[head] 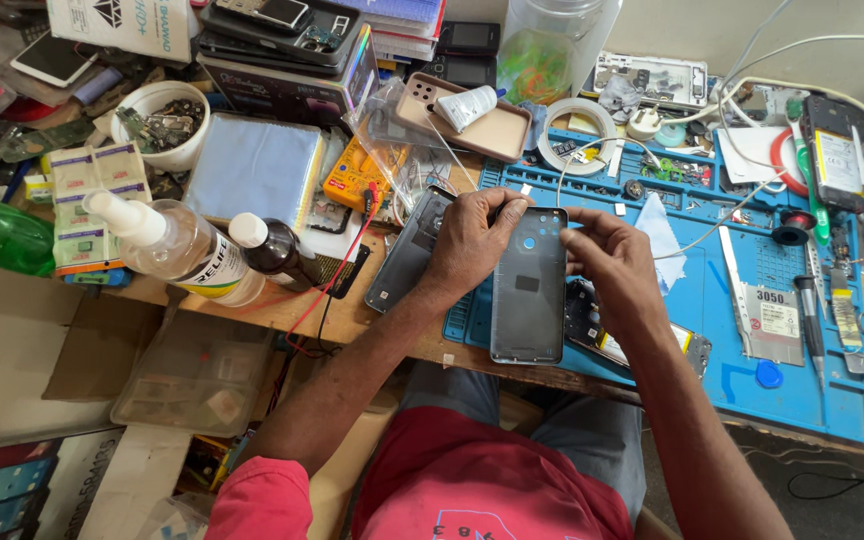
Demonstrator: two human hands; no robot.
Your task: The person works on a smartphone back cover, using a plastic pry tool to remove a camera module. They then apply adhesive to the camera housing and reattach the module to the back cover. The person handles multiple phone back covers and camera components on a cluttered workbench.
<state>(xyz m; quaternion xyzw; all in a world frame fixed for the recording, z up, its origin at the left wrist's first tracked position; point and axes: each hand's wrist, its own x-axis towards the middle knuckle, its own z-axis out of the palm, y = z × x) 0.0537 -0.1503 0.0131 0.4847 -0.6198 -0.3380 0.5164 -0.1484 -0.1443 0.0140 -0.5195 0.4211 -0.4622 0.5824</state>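
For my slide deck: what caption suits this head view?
Both hands, left hand and right hand, hold a grey phone back cover over a blue mat.

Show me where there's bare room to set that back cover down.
Bare blue mat lies between the right hand and the metal ruler, and along its near edge. Behind the left hand it is crowded: multimeter, bottles, clear bags.

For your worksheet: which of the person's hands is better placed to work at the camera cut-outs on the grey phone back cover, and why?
Probably the right hand: its fingertips pinch just beside the camera cut-outs at the top of the grey phone back cover. The left hand grips the cover's upper left edge, steadying it.
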